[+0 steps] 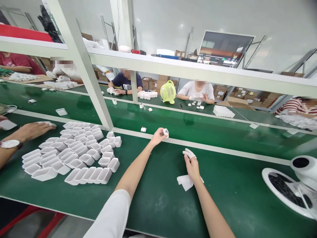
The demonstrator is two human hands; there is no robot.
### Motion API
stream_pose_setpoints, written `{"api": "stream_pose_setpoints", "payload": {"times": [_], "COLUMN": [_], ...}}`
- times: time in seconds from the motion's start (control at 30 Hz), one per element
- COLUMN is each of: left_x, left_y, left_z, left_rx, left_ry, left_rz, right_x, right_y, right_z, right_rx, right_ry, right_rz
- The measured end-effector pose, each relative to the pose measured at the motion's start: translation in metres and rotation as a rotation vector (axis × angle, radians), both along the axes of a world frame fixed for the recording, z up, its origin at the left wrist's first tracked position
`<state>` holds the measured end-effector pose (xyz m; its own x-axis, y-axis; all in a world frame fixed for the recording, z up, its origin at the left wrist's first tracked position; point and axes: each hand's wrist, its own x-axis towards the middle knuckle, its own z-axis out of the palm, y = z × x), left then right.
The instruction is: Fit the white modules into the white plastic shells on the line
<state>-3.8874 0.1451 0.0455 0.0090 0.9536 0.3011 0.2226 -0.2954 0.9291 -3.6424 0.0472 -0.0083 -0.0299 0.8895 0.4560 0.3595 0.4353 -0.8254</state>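
Observation:
My left hand [158,137] reaches forward to the white strip along the bench and holds a small white case [165,133] with dark marks on its end. My right hand [192,165] is over the green bench, its fingers bent, some with white coverings on them; whether they hold anything is hidden. Under and beside its wrist lies a crumpled white cloth [185,182]. A small white part [143,129] sits on the strip to the left of my left hand. Many open white shells [92,174] stand in rows on the bench to the left.
At the far left, a co-worker's hand [34,130] rests behind the shells. A white fan [284,191] stands at the right. A metal post [86,72] and shelf beam [173,67] cross in front. Several people work across the green belt [128,115], near a yellow-green fan [168,92].

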Motion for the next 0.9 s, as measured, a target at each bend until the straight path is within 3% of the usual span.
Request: {"api": "stream_pose_setpoints", "payload": {"times": [0.13,0.27,0.37,0.5,0.67,0.8,0.9], "left_x": [0.0,0.0,-0.004,-0.027,-0.058,-0.063,-0.062], "left_y": [0.029,0.036,0.026,-0.015,-0.067,-0.072,-0.066], "left_z": [-0.005,-0.007,-0.005,-0.012,-0.028,-0.024,-0.016], "left_rx": [0.024,0.037,0.079,0.134,0.089,0.06,0.048], "left_ry": [0.098,0.135,0.096,-0.031,-0.148,-0.131,-0.097], "left_rz": [0.119,0.158,0.22,0.422,0.661,0.683,0.653], "right_x": [-0.003,-0.002,0.0,-0.011,-0.082,-0.157,-0.197], "right_y": [0.005,0.006,-0.001,-0.01,0.023,0.07,0.097], "right_z": [-0.003,-0.005,-0.003,0.011,0.047,0.073,0.085], "right_rx": [0.036,0.039,0.035,0.001,-0.092,-0.22,-0.31], "right_ry": [-0.125,-0.23,-0.302,-0.402,-0.563,-0.688,-0.757], "right_rz": [0.009,0.013,0.012,0.033,0.113,0.035,-0.085]}}
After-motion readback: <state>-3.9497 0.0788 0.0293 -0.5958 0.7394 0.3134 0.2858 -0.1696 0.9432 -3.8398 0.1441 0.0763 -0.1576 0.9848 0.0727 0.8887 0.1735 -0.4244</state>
